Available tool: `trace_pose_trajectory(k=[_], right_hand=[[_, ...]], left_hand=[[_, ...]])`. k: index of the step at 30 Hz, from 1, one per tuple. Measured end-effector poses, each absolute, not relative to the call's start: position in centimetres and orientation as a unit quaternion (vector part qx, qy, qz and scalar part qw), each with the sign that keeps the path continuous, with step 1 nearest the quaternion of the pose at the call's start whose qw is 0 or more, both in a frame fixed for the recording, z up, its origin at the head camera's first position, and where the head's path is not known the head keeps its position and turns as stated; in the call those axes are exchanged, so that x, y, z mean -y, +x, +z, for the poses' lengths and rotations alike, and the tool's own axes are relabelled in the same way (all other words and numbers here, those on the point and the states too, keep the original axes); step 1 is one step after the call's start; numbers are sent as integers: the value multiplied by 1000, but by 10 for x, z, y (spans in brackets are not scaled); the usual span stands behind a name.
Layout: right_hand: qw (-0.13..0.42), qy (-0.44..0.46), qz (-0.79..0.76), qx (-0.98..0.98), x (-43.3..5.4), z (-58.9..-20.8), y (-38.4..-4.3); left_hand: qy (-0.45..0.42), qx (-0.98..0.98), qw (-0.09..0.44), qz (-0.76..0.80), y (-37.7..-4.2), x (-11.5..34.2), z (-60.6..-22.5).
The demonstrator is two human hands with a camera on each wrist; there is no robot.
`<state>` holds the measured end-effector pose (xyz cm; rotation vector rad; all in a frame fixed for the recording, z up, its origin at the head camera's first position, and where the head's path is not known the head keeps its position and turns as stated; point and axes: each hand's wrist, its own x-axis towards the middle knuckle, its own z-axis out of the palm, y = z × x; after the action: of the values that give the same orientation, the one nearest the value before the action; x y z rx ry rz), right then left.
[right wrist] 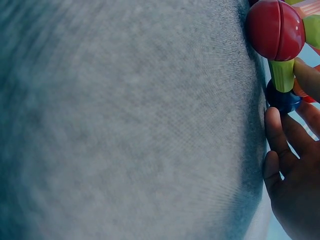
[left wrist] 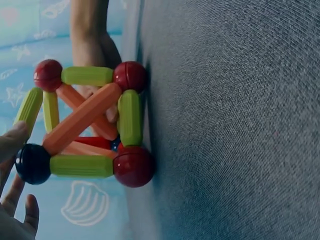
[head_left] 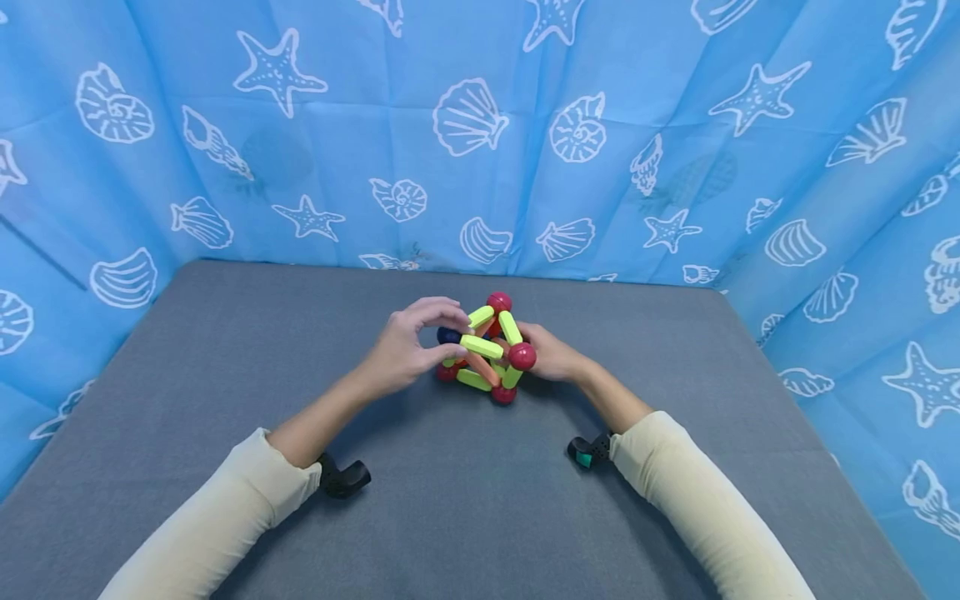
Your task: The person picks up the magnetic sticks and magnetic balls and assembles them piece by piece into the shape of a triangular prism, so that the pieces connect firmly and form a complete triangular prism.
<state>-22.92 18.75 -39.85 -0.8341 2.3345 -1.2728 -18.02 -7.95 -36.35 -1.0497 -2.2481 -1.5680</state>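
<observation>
A frame of magnetic rods and balls (head_left: 474,379) stands on the table, with yellow-green and orange rods, red balls and dark blue balls. My left hand (head_left: 408,346) is at its upper left and pinches a yellow-green rod (head_left: 482,347) between thumb and fingers. Beside those fingers sits a dark blue ball (left wrist: 33,164). From the right side my right hand (head_left: 553,353) holds the frame, its fingers partly hidden behind a red ball (head_left: 522,357). Close to the right fingertips, in the right wrist view, is another blue ball (right wrist: 283,96).
Grey cloth covers the table (head_left: 465,500). A blue curtain (head_left: 337,167) with white shells and starfish hangs along the back and right. Black wrist devices (head_left: 345,477) show at both sleeves.
</observation>
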Motion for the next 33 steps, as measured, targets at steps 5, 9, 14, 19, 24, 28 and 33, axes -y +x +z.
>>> trace_pose_trajectory(k=[5, 9, 14, 19, 24, 28, 33], right_hand=[[176, -298, -450, -823, -188, -398, -228], [180, -301, -460, -816, -188, -397, -228], [182, -302, -460, -815, -189, -398, -229], [180, -302, -460, -815, -189, -399, -230], [181, -304, -462, -814, -190, -399, -230], [179, -306, -459, -815, -191, -399, -230], [177, -296, -453, -822, -189, -400, -230]], left_hand=[[-368, 760, 112, -523, -182, 74, -366], [-375, 757, 114, -523, -184, 71, -367], [-379, 759, 115, -516, -185, 70, -367], [-393, 776, 114, -481, -186, 72, -366], [-405, 794, 117, -438, -188, 72, -367], [-404, 807, 120, -413, -189, 71, -367], [-392, 806, 99, -433, -190, 73, -366]])
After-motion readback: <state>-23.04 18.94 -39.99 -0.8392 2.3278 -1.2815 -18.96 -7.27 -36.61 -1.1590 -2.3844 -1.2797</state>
